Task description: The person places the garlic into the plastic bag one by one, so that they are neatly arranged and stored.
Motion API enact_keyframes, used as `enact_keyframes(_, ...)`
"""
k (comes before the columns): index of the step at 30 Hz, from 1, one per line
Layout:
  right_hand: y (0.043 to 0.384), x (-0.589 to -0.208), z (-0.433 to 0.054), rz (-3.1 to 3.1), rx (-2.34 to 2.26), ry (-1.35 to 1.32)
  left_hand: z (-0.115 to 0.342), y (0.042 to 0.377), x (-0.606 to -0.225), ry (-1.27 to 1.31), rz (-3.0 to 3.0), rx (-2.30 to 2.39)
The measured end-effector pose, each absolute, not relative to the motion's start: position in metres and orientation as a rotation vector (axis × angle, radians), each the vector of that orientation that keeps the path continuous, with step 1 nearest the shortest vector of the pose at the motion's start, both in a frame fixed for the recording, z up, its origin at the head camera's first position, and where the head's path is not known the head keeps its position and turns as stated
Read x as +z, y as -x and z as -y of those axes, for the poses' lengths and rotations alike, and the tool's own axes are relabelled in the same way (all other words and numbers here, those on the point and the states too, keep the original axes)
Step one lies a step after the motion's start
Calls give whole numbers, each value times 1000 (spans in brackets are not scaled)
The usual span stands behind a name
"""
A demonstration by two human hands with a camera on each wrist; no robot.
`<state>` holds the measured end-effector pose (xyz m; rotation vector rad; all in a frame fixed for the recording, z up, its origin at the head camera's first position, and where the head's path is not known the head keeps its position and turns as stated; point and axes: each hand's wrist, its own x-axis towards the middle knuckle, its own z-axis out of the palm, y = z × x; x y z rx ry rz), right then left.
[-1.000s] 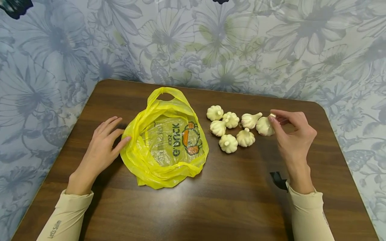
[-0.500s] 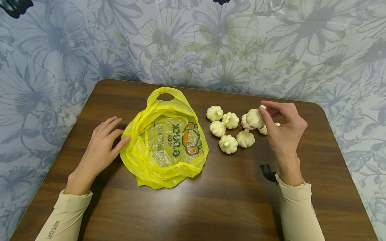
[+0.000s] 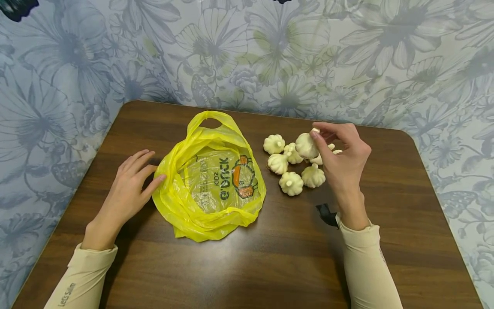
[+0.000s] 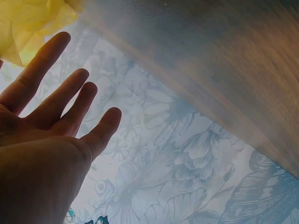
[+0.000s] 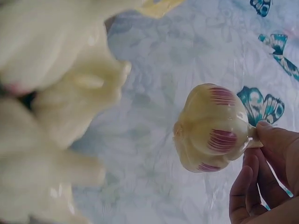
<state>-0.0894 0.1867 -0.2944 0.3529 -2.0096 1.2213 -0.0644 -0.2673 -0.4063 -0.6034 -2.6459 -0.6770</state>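
Observation:
My right hand [image 3: 341, 150] pinches a garlic bulb [image 3: 306, 146] by its stem, holding it above the other bulbs. In the right wrist view this garlic bulb [image 5: 212, 128] is cream with purple streaks, its stem between thumb and fingertips. Several more garlic bulbs [image 3: 291, 183] lie in a loose group on the table; those at the group's right are partly hidden behind the hand. My left hand [image 3: 129, 189], fingers spread and relaxed, touches the left rim of a yellow plastic bag [image 3: 216, 227]. The bag stands with its mouth spread, showing a printed duck picture inside.
The brown wooden table [image 3: 247, 274] has a rounded far edge against a wall with floral wallpaper [image 3: 270, 56]. A black strap end [image 3: 326, 214] sticks out by the right wrist. The bag's handle loop [image 3: 210, 118] points toward the wall.
My right hand has lifted the garlic bulb from the right end of the group and carried it left over the others. My left hand stays at the bag's rim.

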Motion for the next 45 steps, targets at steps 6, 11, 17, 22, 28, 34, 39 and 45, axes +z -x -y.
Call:
enact_keyframes(6, 104, -311, -175, 2021, 1243, -427, 268, 64, -406, 589, 2671, -677)
enact_keyframes(11, 110, -319, -168, 2026, 1261, -473, 268, 64, -405, 588, 2677, -678)
enact_keyframes(17, 110, -320, -158, 2032, 1256, -485, 268, 65, -405, 594, 2675, -669)
enact_keyframes(22, 110, -320, -148, 2029, 1316, -532, 269, 64, -406, 592, 2683, -664)
enact_keyframes(28, 109, -323, -137, 2050, 1325, -587, 269, 63, -406, 583, 2691, -664)
enact_keyframes(34, 107, -325, -125, 2088, 1300, -636, 268, 64, -406, 601, 2677, -660)
enact_keyframes(39, 107, -325, -114, 2109, 1272, -676, 268, 64, -405, 597, 2684, -650)
enact_keyframes(45, 107, -324, -103, 2110, 1289, -688, 267, 64, -405, 600, 2680, -666)
